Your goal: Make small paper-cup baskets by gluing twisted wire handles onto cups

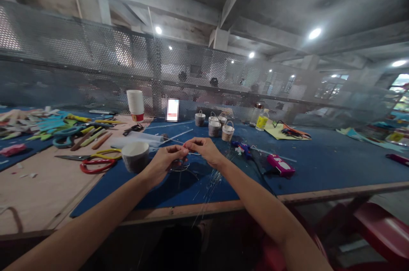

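Both hands met over the blue surface (319, 160), fingertips pinched together. The left hand (166, 158) and the right hand (204, 149) each gripped a thin wire (191, 153) stretched between them, probably kept taut so it could be bent. Loose wire strands (211, 185) lay just below the right hand, within easy reach. A grey cup (135, 156) stood just left of the left hand, red scissors (97, 165) beyond it. Small baskets (220, 128) stood farther ahead.
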{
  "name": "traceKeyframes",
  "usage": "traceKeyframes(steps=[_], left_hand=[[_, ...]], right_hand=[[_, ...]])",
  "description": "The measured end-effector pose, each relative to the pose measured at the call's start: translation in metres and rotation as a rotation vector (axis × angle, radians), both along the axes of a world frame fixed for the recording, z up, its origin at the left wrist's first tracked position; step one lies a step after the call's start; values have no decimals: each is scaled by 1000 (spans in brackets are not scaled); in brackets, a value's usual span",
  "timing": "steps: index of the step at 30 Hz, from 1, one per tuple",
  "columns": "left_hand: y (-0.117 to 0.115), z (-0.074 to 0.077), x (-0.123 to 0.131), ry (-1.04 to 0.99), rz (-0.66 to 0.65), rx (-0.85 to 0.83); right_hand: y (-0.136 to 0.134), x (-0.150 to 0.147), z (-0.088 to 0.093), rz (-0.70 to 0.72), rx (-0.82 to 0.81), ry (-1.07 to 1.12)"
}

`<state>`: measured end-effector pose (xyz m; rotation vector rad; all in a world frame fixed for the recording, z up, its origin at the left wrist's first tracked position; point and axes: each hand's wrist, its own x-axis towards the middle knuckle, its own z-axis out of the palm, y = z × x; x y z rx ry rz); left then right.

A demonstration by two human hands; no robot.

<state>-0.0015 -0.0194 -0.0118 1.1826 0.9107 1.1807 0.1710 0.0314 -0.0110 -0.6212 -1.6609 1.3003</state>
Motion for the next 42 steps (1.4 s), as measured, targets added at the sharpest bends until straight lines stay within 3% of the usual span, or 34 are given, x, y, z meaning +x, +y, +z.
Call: traceKeyframes(steps=[5,12,27,32,42], left_hand=[[-1,2,-1,-34,-50,-57],[-2,2,1,-8,-6,-56],[0,-1,-1,-109,-51,-89],[1,-2,-1,-98,-31,-84],[1,-8,1,-281,11,-114]], right_hand=[[0,2,2,8,21,7],[-4,2,3,4,43,-57],[-3,5,5,24,115,-64],[-2,4,4,5,124,-100],[-3,2,3,-97,215,-102]])
